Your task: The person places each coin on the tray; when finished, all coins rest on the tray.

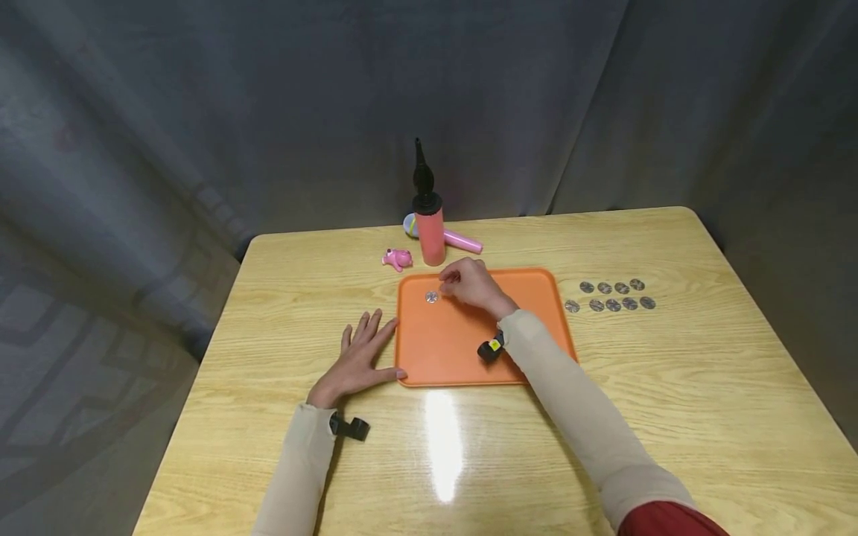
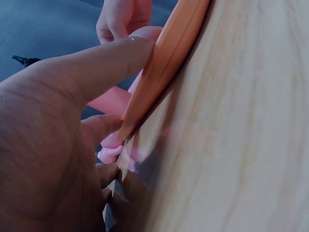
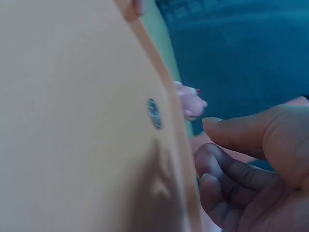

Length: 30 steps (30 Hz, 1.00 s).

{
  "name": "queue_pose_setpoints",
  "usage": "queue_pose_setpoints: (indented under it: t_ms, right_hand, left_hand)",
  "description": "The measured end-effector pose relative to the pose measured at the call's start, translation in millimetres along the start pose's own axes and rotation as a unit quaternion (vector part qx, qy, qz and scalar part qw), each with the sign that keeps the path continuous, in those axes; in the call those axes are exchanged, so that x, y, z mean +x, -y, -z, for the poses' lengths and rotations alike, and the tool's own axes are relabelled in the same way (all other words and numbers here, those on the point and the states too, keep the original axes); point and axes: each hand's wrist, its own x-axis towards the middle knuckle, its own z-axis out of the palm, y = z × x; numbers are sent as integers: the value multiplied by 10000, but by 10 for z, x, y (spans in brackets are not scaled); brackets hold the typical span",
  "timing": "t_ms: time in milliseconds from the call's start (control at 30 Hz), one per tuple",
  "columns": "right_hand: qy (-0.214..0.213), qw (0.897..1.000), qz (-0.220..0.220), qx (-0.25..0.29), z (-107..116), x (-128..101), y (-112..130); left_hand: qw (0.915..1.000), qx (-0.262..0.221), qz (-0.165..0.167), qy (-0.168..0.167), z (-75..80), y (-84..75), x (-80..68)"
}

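Observation:
An orange tray [image 1: 469, 350] lies in the middle of a wooden table [image 1: 268, 313]. One silver coin [image 1: 432, 297] rests on its far left part, also seen in the right wrist view as the coin [image 3: 153, 113] near the tray's rim [image 3: 164, 96]. My right hand [image 1: 467, 284] hovers just right of that coin with fingers [image 3: 231, 166] loosely curled and nothing between them. My left hand [image 1: 358, 359] lies flat on the table left of the tray, its thumb [image 2: 96, 60] against the tray's edge [image 2: 164, 63].
Two rows of several coins [image 1: 611, 296] lie on the table right of the tray. Behind the tray stand a pink pump with a black nozzle [image 1: 429, 223], a small pink toy [image 1: 397, 258] and a pink tube [image 1: 462, 241]. Grey curtains surround the table.

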Motion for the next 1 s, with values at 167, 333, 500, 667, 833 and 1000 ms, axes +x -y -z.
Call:
queue_pose_setpoints:
  t_ms: [167, 333, 500, 667, 833, 1000]
  right_hand:
    - [-136, 9999, -88, -48, 205, -75, -27]
    - [-332, 9993, -171, -97, 436, -192, -118]
    - [-580, 9977, -309, -176, 651, -319, -263]
    - [-788, 9957, -401, -269, 845, -453, -411]
    - [-898, 9939, -596, -249, 1040, -612, -556]
    - [-979, 9920, -763, -220, 1213, -760, -707]
  left_hand:
    - [10000, -26, 3, -31, 6, -13, 2]
    - [10000, -20, 1, -31, 11, -16, 8]
    - [10000, -28, 10, -14, 12, -11, 9]
    - [10000, -3, 1, -8, 11, -7, 3]
    - [10000, -1, -10, -16, 10, -6, 4]
    - [10000, -12, 6, 0, 14, -4, 6]
